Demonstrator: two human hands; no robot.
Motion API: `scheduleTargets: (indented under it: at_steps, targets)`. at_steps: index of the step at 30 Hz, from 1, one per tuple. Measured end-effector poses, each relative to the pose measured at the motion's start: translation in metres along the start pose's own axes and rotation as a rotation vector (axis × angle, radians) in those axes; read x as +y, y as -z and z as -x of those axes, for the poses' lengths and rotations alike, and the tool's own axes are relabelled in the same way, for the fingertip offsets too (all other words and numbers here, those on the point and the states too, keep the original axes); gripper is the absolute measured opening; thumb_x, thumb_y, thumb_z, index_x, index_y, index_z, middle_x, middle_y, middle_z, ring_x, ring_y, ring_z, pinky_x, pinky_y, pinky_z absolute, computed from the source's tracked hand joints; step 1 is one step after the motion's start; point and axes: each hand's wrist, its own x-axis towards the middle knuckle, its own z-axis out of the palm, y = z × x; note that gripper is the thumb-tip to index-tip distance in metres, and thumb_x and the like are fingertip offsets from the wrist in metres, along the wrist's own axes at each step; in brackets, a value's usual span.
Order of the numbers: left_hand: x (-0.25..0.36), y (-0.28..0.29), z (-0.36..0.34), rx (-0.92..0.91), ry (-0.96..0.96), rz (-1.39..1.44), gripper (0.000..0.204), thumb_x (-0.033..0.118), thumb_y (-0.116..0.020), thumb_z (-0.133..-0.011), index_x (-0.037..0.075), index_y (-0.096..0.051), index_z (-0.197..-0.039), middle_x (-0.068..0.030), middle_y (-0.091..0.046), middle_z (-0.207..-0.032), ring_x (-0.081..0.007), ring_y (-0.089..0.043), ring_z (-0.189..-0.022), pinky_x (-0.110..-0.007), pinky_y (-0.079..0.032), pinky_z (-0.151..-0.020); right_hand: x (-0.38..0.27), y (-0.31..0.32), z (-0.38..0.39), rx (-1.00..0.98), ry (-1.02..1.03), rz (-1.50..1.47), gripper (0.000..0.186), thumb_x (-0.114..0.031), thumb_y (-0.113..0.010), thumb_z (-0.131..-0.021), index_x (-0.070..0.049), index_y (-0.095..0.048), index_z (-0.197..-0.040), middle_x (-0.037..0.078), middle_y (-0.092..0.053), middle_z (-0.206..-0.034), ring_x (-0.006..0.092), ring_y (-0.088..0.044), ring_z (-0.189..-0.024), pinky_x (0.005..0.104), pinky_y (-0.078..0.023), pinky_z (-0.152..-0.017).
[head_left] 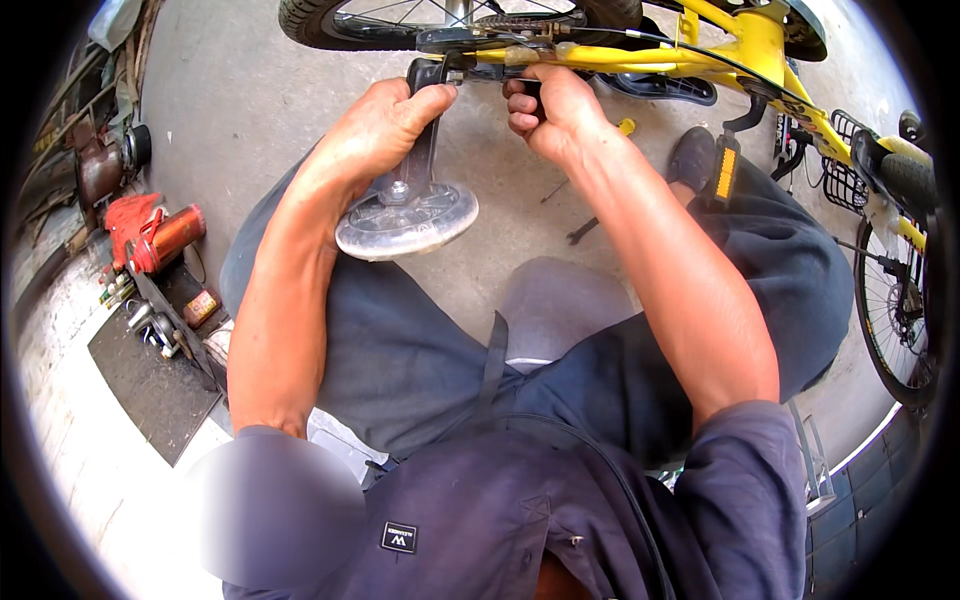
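A yellow children's bicycle (655, 60) lies across the top of the view, its rear tyre (345, 30) at upper left. My left hand (375, 125) is wrapped round the black bracket of a training wheel (405, 235), with the thumb near a bolt at the bracket's upper end. The pale, clear-rimmed wheel hangs below that hand. Just to the right, my right hand (560, 112) is closed with curled fingers beside the axle area under the chain guard. Something small and dark shows at its fingertips; its kind is hidden.
A dark wrench (582, 232) and a yellow-handled tool (627, 127) lie on the concrete floor (220, 90). A pedal (727, 170) with an orange reflector stands near my shoe (692, 158). Another bicycle wheel (890, 310) is at right. At left are a red cloth (130, 222) and several metal parts.
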Motion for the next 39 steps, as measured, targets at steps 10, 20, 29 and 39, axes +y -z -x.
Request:
scheduleTargets:
  at_steps: [10, 20, 29, 39]
  targets:
    - [-0.016, 0.005, -0.01, -0.067, -0.117, -0.043, 0.032, 0.032, -0.057, -0.095, 0.002, -0.05, -0.087, -0.0035, -0.055, -0.059, -0.0132, -0.053, -0.05, -0.028, -0.045, -0.048, 0.004, 0.023, -0.032, -0.136, -0.062, -0.054, 0.014, -0.017, -0.042, -0.097, -0.006, -0.049, -0.094, 0.004, -0.048, -0.069, 0.009, -0.033, -0.049, 0.0242, -0.027, -0.041]
    - [-0.011, 0.0, -0.007, -0.057, -0.12, -0.025, 0.032, 0.033, -0.056, -0.096, 0.004, -0.05, -0.084, -0.0008, -0.054, -0.059, -0.0077, -0.048, -0.05, -0.024, -0.04, -0.047, 0.006, 0.029, -0.042, -0.187, -0.119, -0.075, 0.024, -0.022, -0.041, -0.097, -0.001, -0.053, -0.095, 0.003, -0.045, -0.068, 0.008, -0.03, -0.046, 0.0239, -0.023, -0.039]
    - [-0.006, -0.007, -0.003, 0.054, -0.175, -0.062, 0.042, 0.04, -0.055, -0.096, 0.002, -0.054, -0.078, -0.0052, -0.057, -0.061, -0.0128, -0.053, -0.051, -0.028, -0.044, -0.052, 0.011, 0.035, -0.046, -0.173, -0.158, -0.083, 0.028, -0.023, -0.039, -0.098, 0.0, -0.056, -0.097, 0.001, -0.046, -0.066, 0.0083, -0.031, -0.044, 0.0239, -0.023, -0.038]
    - [-0.047, -0.002, -0.031, 0.319, -0.062, 0.031, 0.03, 0.021, -0.039, -0.103, -0.003, -0.054, -0.11, -0.0097, -0.063, -0.079, -0.02, -0.066, -0.062, -0.033, -0.054, -0.055, 0.004, 0.031, -0.028, -0.129, -0.173, -0.069, 0.018, -0.023, -0.041, -0.1, -0.009, -0.05, -0.093, 0.003, -0.047, -0.068, 0.0094, -0.034, -0.046, 0.0243, -0.026, -0.038]
